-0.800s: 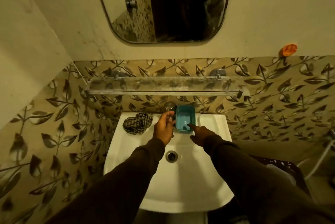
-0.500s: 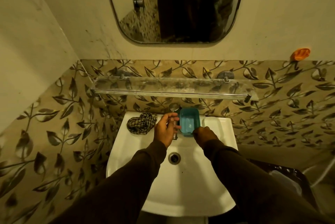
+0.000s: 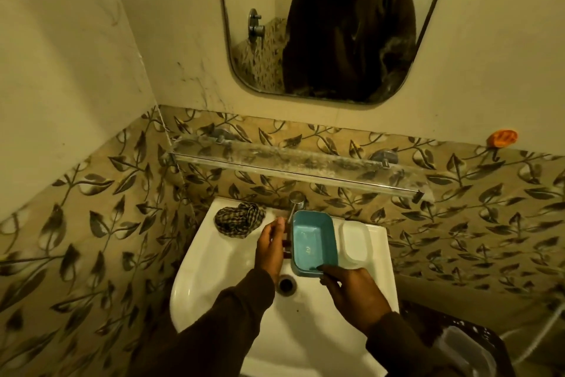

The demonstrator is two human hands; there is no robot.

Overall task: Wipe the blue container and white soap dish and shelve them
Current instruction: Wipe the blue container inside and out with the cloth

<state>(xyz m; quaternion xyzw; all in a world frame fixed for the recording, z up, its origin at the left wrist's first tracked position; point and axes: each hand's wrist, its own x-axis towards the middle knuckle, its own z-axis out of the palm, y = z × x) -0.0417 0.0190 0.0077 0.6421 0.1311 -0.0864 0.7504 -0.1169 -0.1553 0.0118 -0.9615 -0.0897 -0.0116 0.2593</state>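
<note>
Right hand (image 3: 354,291) grips the blue container (image 3: 315,243) by its near rim, over the sink (image 3: 214,285). Left hand (image 3: 272,245) loosely open at the tap (image 3: 295,204) (contact unclear). White soap dish (image 3: 356,242) beside, right.

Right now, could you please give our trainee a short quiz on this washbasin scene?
1. True or false: the right hand grips the near rim of the blue container.
2. Where does the checked cloth lie? A. on the glass shelf B. on the sink's back left corner
3. Fill in: the white soap dish lies to the container's ____.

Key: 1 true; 2 B; 3 right.
</note>
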